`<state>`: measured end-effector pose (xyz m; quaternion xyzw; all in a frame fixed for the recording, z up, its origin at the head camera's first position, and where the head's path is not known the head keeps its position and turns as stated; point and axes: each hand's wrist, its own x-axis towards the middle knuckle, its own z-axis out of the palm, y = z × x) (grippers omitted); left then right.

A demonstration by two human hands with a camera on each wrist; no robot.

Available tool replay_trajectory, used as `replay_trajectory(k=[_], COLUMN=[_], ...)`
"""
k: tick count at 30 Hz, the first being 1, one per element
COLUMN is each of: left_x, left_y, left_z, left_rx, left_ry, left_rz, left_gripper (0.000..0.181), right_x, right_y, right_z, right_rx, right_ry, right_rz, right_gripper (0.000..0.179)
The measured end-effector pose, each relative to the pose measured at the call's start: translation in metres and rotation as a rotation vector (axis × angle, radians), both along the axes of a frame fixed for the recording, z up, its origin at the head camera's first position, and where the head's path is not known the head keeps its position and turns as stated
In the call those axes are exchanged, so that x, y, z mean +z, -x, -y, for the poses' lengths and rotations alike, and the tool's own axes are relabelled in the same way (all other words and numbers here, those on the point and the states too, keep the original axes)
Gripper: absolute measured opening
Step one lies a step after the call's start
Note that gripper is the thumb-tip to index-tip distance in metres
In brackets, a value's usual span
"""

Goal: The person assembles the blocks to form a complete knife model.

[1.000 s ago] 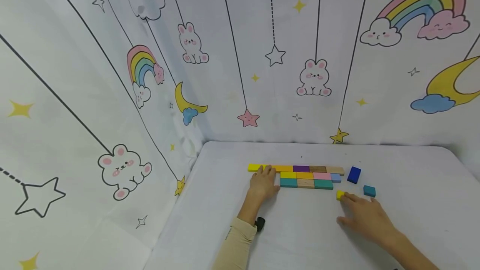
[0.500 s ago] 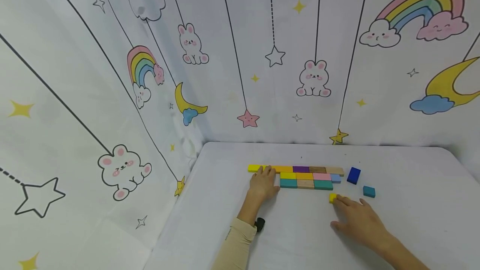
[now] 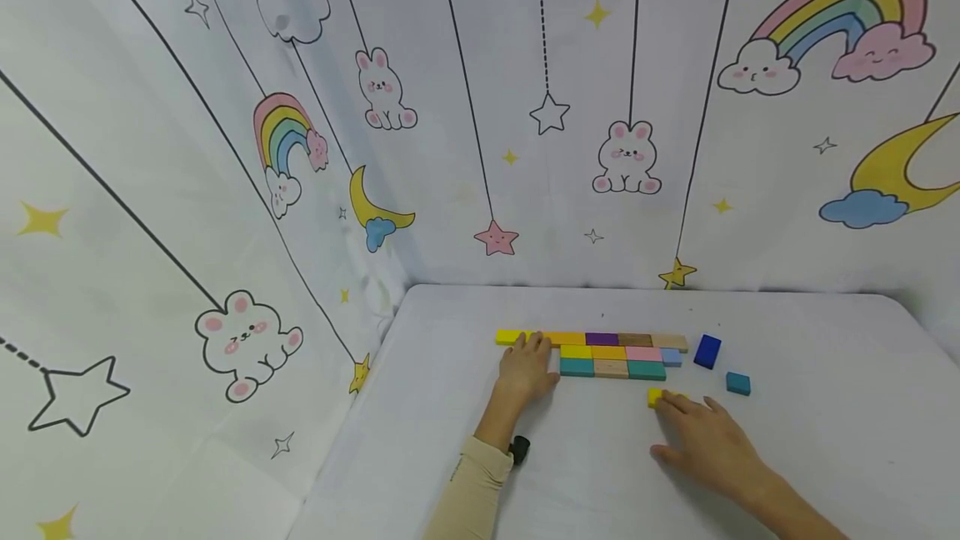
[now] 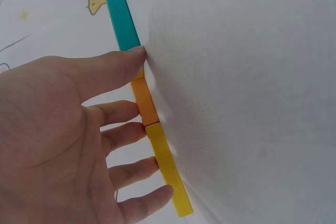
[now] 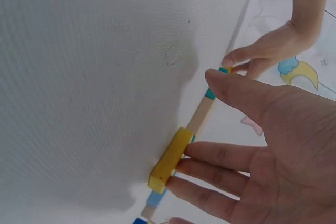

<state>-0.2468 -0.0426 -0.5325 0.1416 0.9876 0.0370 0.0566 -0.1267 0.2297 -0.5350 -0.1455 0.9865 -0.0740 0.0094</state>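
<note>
Flat coloured wooden blocks lie in three touching rows on the white table. My left hand (image 3: 525, 369) rests at their left end, its straight fingers touching the long yellow block (image 4: 170, 171) and the orange block (image 4: 145, 102) of the back row. Its thumb touches the left end of the front row, by a teal block (image 3: 577, 367). In front of the rows, apart from them, lies a loose yellow block (image 3: 654, 397). Extended fingers of my right hand (image 3: 708, 444) touch the back side of this yellow block (image 5: 170, 161), with the thumb held away from it.
A dark blue block (image 3: 707, 352) and a smaller teal-blue block (image 3: 738, 383) lie loose to the right of the rows. Behind the white table (image 3: 420, 440) hangs a white curtain (image 3: 450, 148) printed with rabbits, stars and rainbows.
My right hand has slid the loose yellow block leftward along the table, in front of the rows. My left hand and the rows have stayed in place.
</note>
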Motion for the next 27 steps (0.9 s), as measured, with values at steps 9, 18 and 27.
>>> replay_trajectory(k=[9, 18, 27], left_x=[0.0, -0.002, -0.002], left_y=[0.0, 0.002, 0.002], left_z=[0.001, 0.001, 0.0], left_rx=[-0.002, -0.004, -0.004], left_ry=[-0.005, -0.004, -0.002], left_rz=[-0.001, 0.002, -0.001], left_gripper=[0.068, 0.067, 0.067], right_x=[0.0, 0.002, 0.001], right_y=[0.001, 0.003, 0.005], right_z=[0.01, 0.021, 0.03], right_rx=[-0.001, 0.009, 0.01], right_ry=[0.026, 0.018, -0.003], right_rz=[0.031, 0.041, 0.042], right_gripper=[0.078, 0.078, 0.078])
